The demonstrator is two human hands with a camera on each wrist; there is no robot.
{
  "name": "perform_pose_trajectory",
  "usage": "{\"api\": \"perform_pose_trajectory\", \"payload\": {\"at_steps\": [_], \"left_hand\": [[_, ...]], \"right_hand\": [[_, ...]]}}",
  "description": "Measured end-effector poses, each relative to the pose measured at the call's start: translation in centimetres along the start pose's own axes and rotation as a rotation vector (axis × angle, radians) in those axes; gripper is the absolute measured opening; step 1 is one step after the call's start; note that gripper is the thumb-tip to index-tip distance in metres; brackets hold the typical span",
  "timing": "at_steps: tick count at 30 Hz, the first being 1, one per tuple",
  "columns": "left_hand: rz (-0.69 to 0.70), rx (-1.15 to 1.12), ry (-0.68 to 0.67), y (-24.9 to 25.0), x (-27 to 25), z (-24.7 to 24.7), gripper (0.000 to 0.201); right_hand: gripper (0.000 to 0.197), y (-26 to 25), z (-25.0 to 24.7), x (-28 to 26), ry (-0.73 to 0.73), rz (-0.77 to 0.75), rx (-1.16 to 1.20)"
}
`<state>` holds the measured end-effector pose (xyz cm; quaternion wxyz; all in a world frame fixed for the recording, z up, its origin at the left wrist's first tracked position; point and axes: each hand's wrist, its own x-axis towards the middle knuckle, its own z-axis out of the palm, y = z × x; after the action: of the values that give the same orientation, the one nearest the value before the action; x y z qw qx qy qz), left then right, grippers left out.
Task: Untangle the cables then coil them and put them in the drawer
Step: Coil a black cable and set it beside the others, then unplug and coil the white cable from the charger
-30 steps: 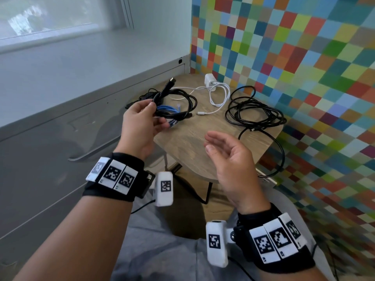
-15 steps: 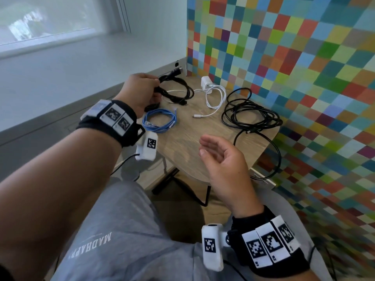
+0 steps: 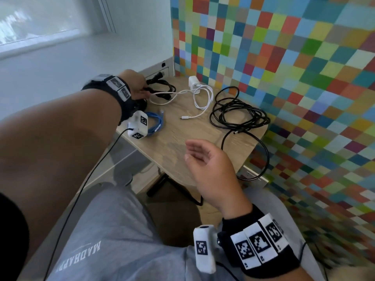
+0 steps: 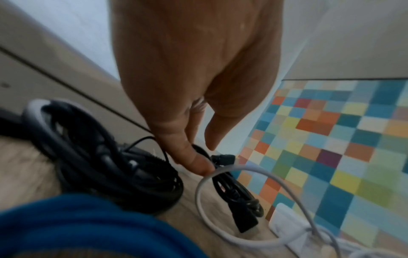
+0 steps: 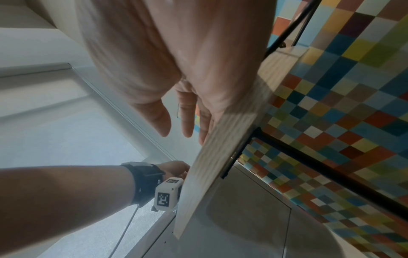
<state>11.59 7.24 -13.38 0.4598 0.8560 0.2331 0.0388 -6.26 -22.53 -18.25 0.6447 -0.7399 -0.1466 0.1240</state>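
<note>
On the table [image 3: 178,136], left hand [image 3: 136,86] touches white cable [image 3: 162,94]; right hand [image 3: 211,165] hovers relaxed.

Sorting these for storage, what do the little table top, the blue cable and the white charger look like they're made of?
Table top: pale wood or wood-look laminate, matte, visible grain. Blue cable: smooth plastic jacket, probably PVC. White charger: glossy hard plastic, apparently.
</note>
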Motion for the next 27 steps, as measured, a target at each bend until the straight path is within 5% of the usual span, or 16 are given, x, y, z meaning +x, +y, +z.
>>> {"api": "perform_pose_trajectory", "payload": {"at_steps": [2,4,6,7,9,12,17,22,27], "left_hand": [[0.05,0.325,-0.008,0.4,0.0,-0.1,0.027],[0.018,0.346,0.079,1.4,1.0,-0.1,0.017],[0.083,0.548,0.081,2.6,1.3,0.9,0.027],[0.211,0.532,0.078,3.0,1.0,1.4,0.027],[0.169,0.379,0.057,5.8,0.1,2.4,0.027],[0.293,0.517,0.017,7.7,-1.2,5.7,0.033],[0.342,0.81,-0.192,7.4,-1.4,10.3,0.076],[0.46,0.781,-0.065,7.8,-2.1,10.4,0.032],[0.445,0.596,-0.001,9.5,-4.4,8.0,0.024]], "right_hand": [[0.033,0.2,0.1,0.0,-0.006,0.0,0.002],[0.034,0.4,0.1,0.0,-0.009,-0.004,0.008],[0.033,0.5,0.1,0.2,-0.01,-0.003,0.023],[0.032,0.6,0.1,0.2,-0.011,-0.004,0.033],[0.03,0.7,0.1,0.3,-0.012,-0.007,0.058],[0.029,0.9,0.1,0.3,-0.019,-0.008,0.094],[0.029,0.8,-0.3,0.2,-0.045,0.002,0.139],[0.028,0.9,-0.3,0.2,-0.051,0.002,0.158],[0.027,0.8,-0.3,0.2,-0.041,-0.008,0.169]]}}
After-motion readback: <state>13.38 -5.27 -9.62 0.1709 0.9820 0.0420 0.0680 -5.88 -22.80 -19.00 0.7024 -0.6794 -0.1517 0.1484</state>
